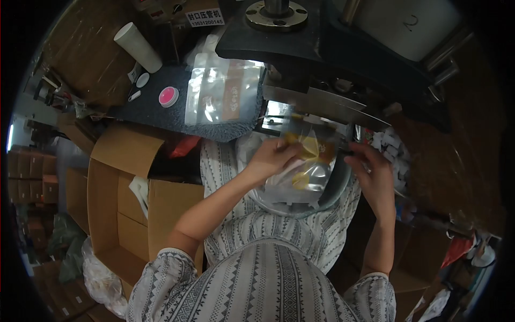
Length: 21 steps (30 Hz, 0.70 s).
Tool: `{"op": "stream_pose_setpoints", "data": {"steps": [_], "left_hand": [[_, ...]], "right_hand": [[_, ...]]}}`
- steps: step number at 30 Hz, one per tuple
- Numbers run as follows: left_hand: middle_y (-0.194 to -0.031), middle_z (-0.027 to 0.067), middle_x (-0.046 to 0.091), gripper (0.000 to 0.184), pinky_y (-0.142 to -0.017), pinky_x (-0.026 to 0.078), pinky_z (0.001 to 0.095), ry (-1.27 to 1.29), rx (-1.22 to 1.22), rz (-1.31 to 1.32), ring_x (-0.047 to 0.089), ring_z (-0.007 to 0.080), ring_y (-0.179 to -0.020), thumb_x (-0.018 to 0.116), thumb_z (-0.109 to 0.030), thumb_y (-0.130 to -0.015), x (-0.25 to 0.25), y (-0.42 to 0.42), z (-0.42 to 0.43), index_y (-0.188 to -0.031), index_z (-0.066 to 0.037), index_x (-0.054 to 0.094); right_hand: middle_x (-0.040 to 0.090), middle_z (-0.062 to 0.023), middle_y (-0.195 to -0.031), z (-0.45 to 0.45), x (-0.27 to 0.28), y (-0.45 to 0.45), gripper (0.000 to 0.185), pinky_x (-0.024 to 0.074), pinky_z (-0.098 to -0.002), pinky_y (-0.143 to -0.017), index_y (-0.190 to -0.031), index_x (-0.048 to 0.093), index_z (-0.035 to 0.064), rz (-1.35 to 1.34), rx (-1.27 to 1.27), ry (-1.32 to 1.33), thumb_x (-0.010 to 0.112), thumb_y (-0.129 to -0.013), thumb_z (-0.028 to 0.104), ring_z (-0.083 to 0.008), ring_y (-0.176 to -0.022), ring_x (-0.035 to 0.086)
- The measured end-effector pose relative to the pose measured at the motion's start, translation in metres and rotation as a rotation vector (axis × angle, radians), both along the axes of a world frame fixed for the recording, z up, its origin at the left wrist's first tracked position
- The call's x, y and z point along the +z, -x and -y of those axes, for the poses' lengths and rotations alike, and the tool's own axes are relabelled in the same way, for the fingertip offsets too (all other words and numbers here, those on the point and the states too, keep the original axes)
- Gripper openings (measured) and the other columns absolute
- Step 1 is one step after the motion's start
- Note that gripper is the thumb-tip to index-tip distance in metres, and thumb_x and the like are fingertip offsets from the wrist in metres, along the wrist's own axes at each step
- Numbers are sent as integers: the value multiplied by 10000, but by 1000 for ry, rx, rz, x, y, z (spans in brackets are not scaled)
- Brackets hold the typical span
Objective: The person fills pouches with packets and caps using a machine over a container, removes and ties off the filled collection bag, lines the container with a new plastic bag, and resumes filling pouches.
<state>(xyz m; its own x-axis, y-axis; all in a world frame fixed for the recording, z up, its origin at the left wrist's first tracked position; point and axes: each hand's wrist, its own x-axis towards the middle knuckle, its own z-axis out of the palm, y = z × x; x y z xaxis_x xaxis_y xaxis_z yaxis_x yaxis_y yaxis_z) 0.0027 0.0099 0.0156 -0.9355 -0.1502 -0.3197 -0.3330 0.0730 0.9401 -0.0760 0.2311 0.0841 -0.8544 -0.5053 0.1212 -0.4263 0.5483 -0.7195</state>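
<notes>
My left hand (273, 160) is closed on the left side of a clear plastic pouch (316, 172) with yellow and orange print. On the pouch's right, my right hand (373, 172) has its thumb and forefinger close together near a small dark thing at the pouch's upper corner, too blurred to name. The pouch is held below the metal edge of a machine (332, 102), above a round tub (289, 211) on my lap. Flat clear pouches with an orange label (214, 96) lie stacked on a blue-grey towel (236, 129) at the left.
An open cardboard box (118, 214) stands at my left. On the towel-covered surface are a pink round container (168, 96), a white lid (142, 80) and a white cylinder (138, 47). White scraps (394, 155) lie to the right of the tub.
</notes>
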Motion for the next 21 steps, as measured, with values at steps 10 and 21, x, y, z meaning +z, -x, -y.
{"op": "stream_pose_setpoints", "data": {"steps": [10,21], "left_hand": [[-1193,251,521,595,-902,423,440,1262,408,-482,504,405,-1110,666,-360,-836,-5,-1,77,-1236,40,481],[-787,102,587,97,-600,470,384,1186,367,-357,599,326,-706,647,-59,-784,22,-79,49,-879,-56,629]], "right_hand": [[668,-193,-855,-46,-56,49,249,502,-444,-696,-1006,659,33,-206,-183,-451,645,-768,105,-370,-808,643],[652,-120,-902,40,12,-7,244,519,-336,-672,-1018,635,39,21,297,145,653,-782,-16,-274,-773,650]]}}
